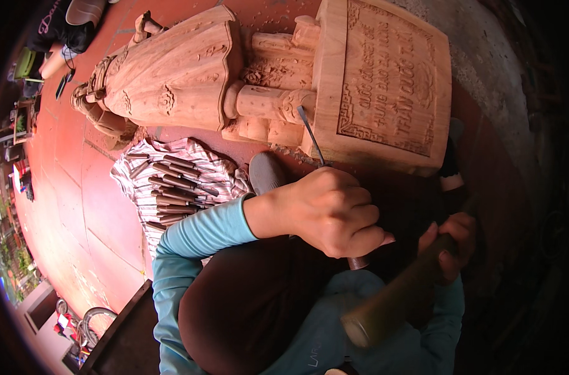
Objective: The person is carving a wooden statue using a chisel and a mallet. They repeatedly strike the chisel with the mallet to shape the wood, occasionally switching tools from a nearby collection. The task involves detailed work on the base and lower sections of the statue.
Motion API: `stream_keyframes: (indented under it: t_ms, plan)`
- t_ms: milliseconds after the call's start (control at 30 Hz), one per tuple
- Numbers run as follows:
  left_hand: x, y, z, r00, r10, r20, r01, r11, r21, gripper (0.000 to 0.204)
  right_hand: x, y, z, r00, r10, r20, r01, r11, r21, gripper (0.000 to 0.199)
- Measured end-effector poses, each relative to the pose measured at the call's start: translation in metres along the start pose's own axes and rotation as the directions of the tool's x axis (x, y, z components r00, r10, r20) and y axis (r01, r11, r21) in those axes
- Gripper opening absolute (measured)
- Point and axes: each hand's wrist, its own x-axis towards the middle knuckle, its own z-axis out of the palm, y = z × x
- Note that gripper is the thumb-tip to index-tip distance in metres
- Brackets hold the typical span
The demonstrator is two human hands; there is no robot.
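I'm seeing left hand [331, 212] fingers clenching the chisel [311, 134], its tip sitting against the carved wooden statue [284, 81] at the plinth edge. Right hand [450, 244] is gripping the wooden mallet [397, 300], hanging below the statue. Carving in progress; next needs a square strike on the handle.

— What sort of place is this?

— A woodcarving workshop, open to the street. A large carved wooden statue [172, 75] lies on its side on the red tiled floor [78, 206], its inscribed base [390, 81] to the right.

— Anything else?

— A striped cloth [134, 187] spread near the statue holds a row of wood-handled chisels [175, 190]. Wood chips dust the floor. At the far left edge, greenery and a bicycle wheel [97, 315] show outdoors.
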Motion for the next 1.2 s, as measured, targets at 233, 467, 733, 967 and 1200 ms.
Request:
stream_keyframes:
  t_ms: [233,467,733,967,1200]
  plan:
    - [-0.001,-0.005,-0.006,1.0,0.014,0.008,-0.014,0.997,-0.076,0.036,0.012,-0.001,-0.006,0.995,0.016,0.099,-0.001,0.99,-0.142,0.065]
    - [-0.011,-0.006,-0.004,0.996,0.077,0.045,-0.073,0.994,-0.076,0.027,0.012,0.006,-0.008,0.988,-0.05,0.145,0.071,0.986,-0.148,0.067]
    - [-0.012,-0.009,-0.005,0.99,0.117,0.085,-0.112,0.992,-0.062,0.026,0.01,0.006,-0.008,0.988,-0.059,0.142,0.079,0.987,-0.141,0.07]
    - [-0.014,-0.01,-0.009,0.986,0.116,0.116,-0.106,0.99,-0.09,0.017,0.006,0.01,-0.004,0.988,-0.092,0.127,0.114,0.976,-0.184,0.072]
    - [-0.016,-0.011,-0.006,0.992,0.107,0.068,-0.101,0.991,-0.091,0.018,0.005,0.01,-0.003,0.989,-0.092,0.115,0.111,0.979,-0.171,0.07]
